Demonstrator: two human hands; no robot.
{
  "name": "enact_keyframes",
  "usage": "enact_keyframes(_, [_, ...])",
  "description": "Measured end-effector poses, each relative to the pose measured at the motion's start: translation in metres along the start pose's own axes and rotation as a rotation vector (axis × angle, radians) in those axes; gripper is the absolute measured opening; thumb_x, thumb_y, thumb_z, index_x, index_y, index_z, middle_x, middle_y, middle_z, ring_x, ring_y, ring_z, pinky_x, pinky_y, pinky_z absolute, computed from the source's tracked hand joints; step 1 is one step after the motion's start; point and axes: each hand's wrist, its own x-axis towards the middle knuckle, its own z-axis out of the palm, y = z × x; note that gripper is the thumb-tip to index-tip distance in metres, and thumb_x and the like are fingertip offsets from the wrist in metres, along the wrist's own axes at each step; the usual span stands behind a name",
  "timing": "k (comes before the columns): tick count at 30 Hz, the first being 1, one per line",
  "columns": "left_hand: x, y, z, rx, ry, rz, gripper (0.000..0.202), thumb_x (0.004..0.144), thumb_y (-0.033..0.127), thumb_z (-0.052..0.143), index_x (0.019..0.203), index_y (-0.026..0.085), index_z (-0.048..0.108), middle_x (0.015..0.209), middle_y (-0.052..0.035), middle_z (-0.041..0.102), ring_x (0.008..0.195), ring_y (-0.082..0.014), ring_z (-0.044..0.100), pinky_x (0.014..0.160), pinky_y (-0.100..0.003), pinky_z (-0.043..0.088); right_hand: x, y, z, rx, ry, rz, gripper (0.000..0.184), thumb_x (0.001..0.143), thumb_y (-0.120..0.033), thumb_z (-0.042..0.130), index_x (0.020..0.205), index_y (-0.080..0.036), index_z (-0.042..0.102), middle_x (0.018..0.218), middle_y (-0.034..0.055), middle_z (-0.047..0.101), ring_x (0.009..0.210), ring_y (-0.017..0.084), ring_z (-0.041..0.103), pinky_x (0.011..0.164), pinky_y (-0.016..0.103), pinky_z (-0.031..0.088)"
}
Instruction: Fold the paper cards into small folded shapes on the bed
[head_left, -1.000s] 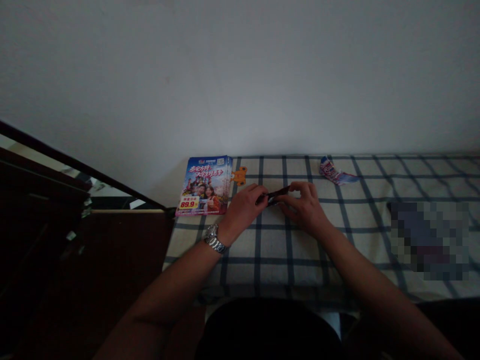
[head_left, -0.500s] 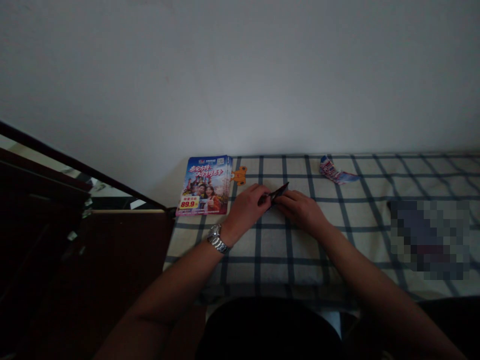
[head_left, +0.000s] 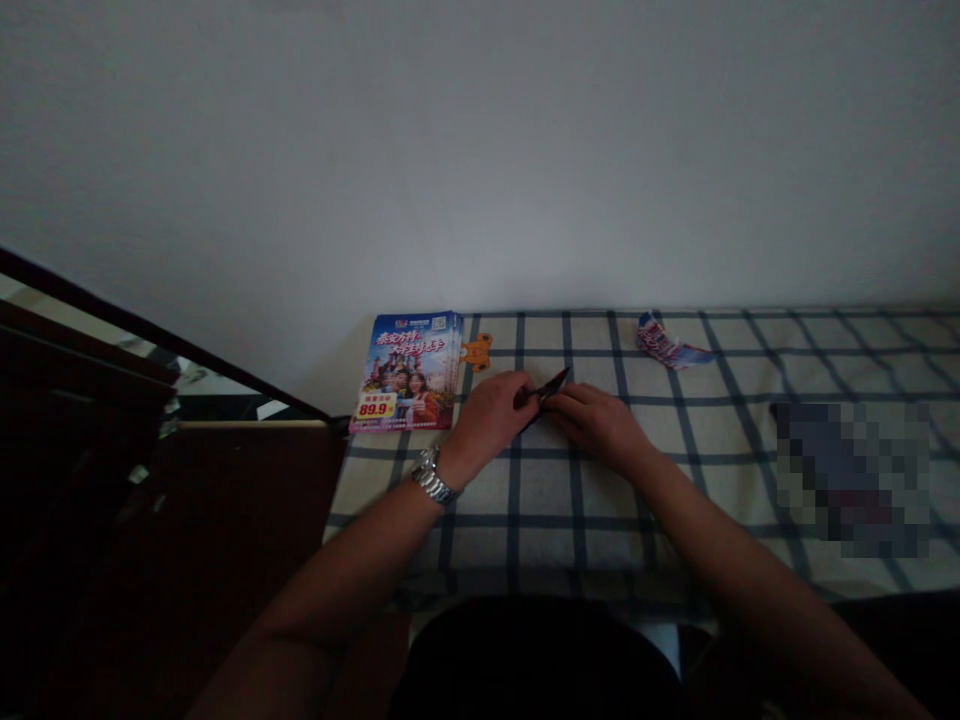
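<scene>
Above the checked cloth, a small piece of folded paper (head_left: 556,382) is held between both hands, its dark pointed end sticking up to the right. My left hand (head_left: 495,408), with a metal watch (head_left: 433,475) on the wrist, pinches it from the left. From the right, the fingers of my right hand (head_left: 592,418) are closed on its lower side. The fingers hide most of the paper. Left of my left hand lies a stack of printed flyers (head_left: 409,370), and an orange bear-shaped piece (head_left: 475,352) sits against the stack's right edge.
A blue-and-white checked cloth (head_left: 547,500) covers the table, which meets a plain wall (head_left: 525,160). A creased, folded flyer (head_left: 667,343) lies towards the back right. At the right is a blurred-out dark object (head_left: 840,470). A dark rail (head_left: 187,345) slopes down at the left.
Both hands stay closed on the folded paper with only slight finger movement. The paper's tip sits a little lower and further left. The whole view has shifted slightly.
</scene>
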Motion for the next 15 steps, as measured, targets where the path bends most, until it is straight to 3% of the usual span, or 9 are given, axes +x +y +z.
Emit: enact_keyframes(15, [0.0008, -0.0019, -0.0006, 0.067, 0.011, -0.047, 0.011, 0.092, 0.023, 0.067, 0.083, 0.021, 0.061, 0.079, 0.0, 0.067, 0.074, -0.0171, 0.061, 0.063, -0.03, 0.036, 0.002, -0.0026, -0.0004, -0.039, -0.046, -0.031, 0.017, 0.104, -0.025, 0.059, 0.116, -0.021, 0.069, 0.111, 0.0087, 0.072, 0.095, 0.023, 0.065, 0.081, 0.034, 0.054])
